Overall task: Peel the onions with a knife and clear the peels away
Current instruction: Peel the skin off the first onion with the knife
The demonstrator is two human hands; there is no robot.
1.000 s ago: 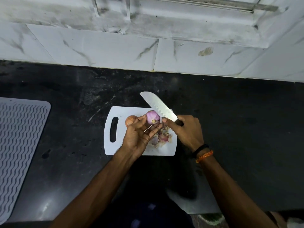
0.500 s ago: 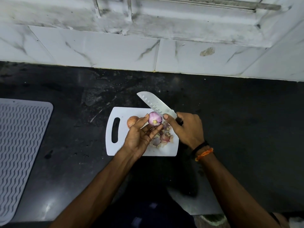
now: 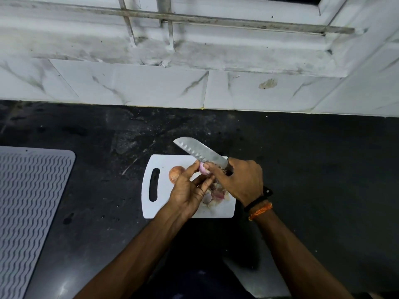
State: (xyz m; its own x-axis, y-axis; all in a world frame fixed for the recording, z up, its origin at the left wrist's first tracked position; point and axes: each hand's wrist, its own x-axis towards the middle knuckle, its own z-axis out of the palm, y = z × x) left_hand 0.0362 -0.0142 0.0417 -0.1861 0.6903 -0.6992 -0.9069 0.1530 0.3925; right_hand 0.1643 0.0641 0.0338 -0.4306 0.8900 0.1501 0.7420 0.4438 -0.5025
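Pinching a peeled onion (image 3: 202, 169), the left hand (image 3: 187, 193) hovers over the board (image 3: 185, 212). The right hand (image 3: 241, 180) grips the knife (image 3: 199, 151), thumb on the onion.

A dark stone counter (image 3: 302, 169) ran below white marbled wall tiles (image 3: 129, 87); a barred window sill (image 3: 194, 46) lay beyond.

The dark table (image 3: 302, 169) carries a white cutting board (image 3: 164, 203) and a grey ridged mat (image 3: 28, 201) at its left edge.

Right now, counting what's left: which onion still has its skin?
The brown onion lying on the cutting board; the pink peeled onion is in the left hand.
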